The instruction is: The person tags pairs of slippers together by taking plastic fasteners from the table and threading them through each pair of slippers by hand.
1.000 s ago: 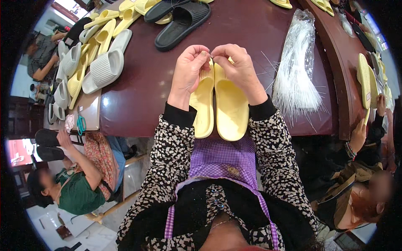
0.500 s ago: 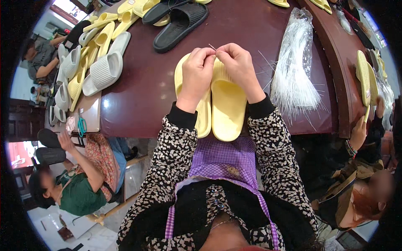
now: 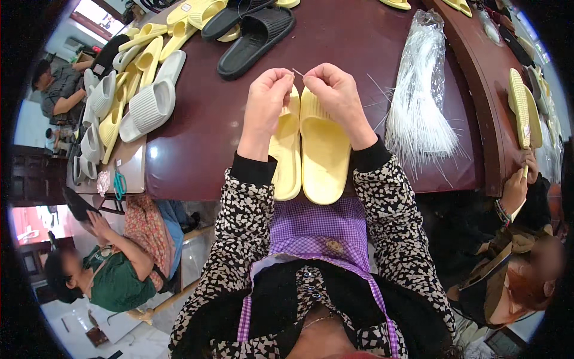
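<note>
A pair of yellow slide sandals [image 3: 326,158] lies side by side before me on the table, toes away from me. Above their toe ends, my left hand [image 3: 268,99] and my right hand [image 3: 330,90] are both closed in a pinch, slightly apart. A short piece of thin strand [image 3: 297,72] shows between the fingertips, an end in each pinch as far as I can see; the rest is hidden by the fingers. To the right of my right hand lies a clear bag with a bundle of thin white plastic strands [image 3: 421,113], their loose ends fanned toward me.
Black slides [image 3: 257,45] lie at the back left of the dark red table [image 3: 197,119]. Grey slides [image 3: 149,107] and yellow ones pile at the left, near teal scissors [image 3: 119,185]. A raised ledge [image 3: 478,90] runs along the right. Co-workers handle slippers on both sides.
My hands have moved a little apart, the left one leftward, baring the strand between them. The co-worker at left has shifted a black slipper; the one at right now has both hands on a yellow slipper.
</note>
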